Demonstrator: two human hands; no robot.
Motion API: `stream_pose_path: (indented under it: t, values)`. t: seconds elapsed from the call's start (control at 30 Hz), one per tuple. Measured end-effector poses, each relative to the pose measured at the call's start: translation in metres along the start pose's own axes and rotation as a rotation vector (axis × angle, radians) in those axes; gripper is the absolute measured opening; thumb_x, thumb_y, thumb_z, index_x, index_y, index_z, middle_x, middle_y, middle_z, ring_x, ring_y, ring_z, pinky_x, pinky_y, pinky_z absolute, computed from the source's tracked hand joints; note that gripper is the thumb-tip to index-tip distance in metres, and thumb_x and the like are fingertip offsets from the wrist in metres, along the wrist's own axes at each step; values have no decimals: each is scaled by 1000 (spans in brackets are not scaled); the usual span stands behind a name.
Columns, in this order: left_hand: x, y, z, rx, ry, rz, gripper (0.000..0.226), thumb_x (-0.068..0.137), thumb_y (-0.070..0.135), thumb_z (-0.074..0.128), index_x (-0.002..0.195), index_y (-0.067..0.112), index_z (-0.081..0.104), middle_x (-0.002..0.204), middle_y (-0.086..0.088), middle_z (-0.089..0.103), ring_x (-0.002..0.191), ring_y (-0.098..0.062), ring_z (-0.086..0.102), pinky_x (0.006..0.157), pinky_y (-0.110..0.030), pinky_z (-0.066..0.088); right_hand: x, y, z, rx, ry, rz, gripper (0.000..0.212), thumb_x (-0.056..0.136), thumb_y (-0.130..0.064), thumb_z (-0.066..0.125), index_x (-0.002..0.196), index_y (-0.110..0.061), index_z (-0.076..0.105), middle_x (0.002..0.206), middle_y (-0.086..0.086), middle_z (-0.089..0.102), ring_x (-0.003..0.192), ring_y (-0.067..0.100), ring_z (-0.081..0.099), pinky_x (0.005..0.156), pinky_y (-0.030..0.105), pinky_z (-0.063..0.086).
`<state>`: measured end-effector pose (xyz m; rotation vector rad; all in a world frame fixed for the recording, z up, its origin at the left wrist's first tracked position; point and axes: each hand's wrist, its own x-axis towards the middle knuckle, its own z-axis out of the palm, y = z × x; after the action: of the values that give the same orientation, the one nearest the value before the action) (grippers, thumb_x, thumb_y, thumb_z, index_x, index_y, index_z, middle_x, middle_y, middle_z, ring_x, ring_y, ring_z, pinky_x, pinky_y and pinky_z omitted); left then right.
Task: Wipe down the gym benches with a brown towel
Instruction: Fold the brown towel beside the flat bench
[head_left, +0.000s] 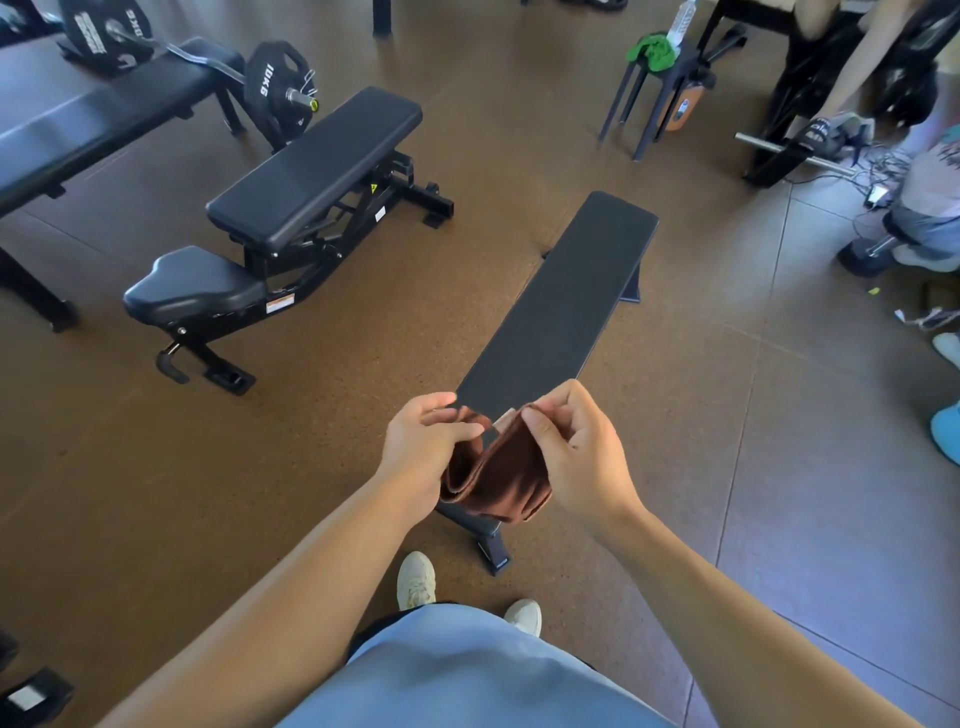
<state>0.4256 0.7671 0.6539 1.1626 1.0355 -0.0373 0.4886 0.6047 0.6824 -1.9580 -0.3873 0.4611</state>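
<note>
Brown towel (498, 467), one, pinched between two hands' fingers (540, 418); three benches nearby

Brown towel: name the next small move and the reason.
Probably lower the brown towel onto the near end of the flat bench. Both the left hand and right hand pinch it folded, just above that end, and the pad looks unwiped.

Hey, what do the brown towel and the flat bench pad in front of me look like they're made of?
Brown towel: soft, matte cloth, likely terry or microfibre; it folds and droops between the left hand and right hand.
Flat bench pad: black, smooth and faintly sheened, probably vinyl or faux leather over padding, judging by its rounded edges.
</note>
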Motion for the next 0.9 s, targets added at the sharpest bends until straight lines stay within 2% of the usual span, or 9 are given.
stream_pose_path:
  t: [0.1,0.17,0.27,0.3,0.4,0.47,0.67,0.77,0.9]
  values:
    - [4,0,-8,-411,-43,-356,20,92,-2,67,106,8,58,112,-16,67,102,-32,65,100,-47,49,4,4,3,16,68,117,7,107,-25,58,103,-31,58,90,-15,74,90,7,72,68,18,58]
    - [5,-5,-11,-436,-88,-423,22,95,3,65,116,5,58,120,-22,64,108,-36,63,103,-49,49,5,7,4,-48,32,159,13,107,-26,57,112,-38,59,93,-15,75,90,5,71,68,14,55]
    - [7,-16,-7,-361,-93,-344,37,90,7,73,124,10,58,121,-18,67,113,-35,64,105,-50,51,8,12,3,-126,-50,190,20,107,-24,57,105,-40,67,98,-20,76,95,3,72,78,21,59]
    - [8,-18,-5,-285,-82,-300,39,88,11,76,124,12,61,118,-15,70,111,-33,66,105,-50,51,9,12,2,-145,-80,199,21,107,-23,57,103,-40,69,99,-21,76,96,2,71,78,19,59]
    - [10,-18,4,109,-92,-126,22,90,30,75,110,22,70,105,-3,77,103,-23,71,102,-44,53,10,9,-3,-178,-209,205,20,107,-23,57,107,-39,69,103,-21,74,97,-1,70,73,13,57]
    - [9,-15,7,255,-119,-32,12,94,37,70,101,28,73,100,3,78,101,-19,71,97,-38,54,12,8,-7,-172,-268,213,20,107,-25,57,111,-39,71,105,-19,76,98,0,71,73,11,56]
    - [10,-13,9,376,-193,33,23,92,40,71,106,23,75,99,1,79,100,-21,73,97,-43,57,15,9,-15,-101,-318,281,18,106,-26,60,111,-34,75,97,-18,79,90,-2,74,80,16,57]
    - [5,-16,14,463,-208,113,23,96,41,65,110,23,72,99,2,77,97,-17,72,90,-36,60,13,13,-18,-65,-281,309,19,106,-23,59,107,-32,75,98,-12,79,90,4,76,84,21,60]
    - [1,-16,25,474,-162,240,23,102,38,56,117,26,67,106,7,73,101,-9,68,91,-26,56,9,13,-25,-196,-210,154,19,107,-23,57,103,-35,71,114,-16,66,99,1,65,76,10,52]
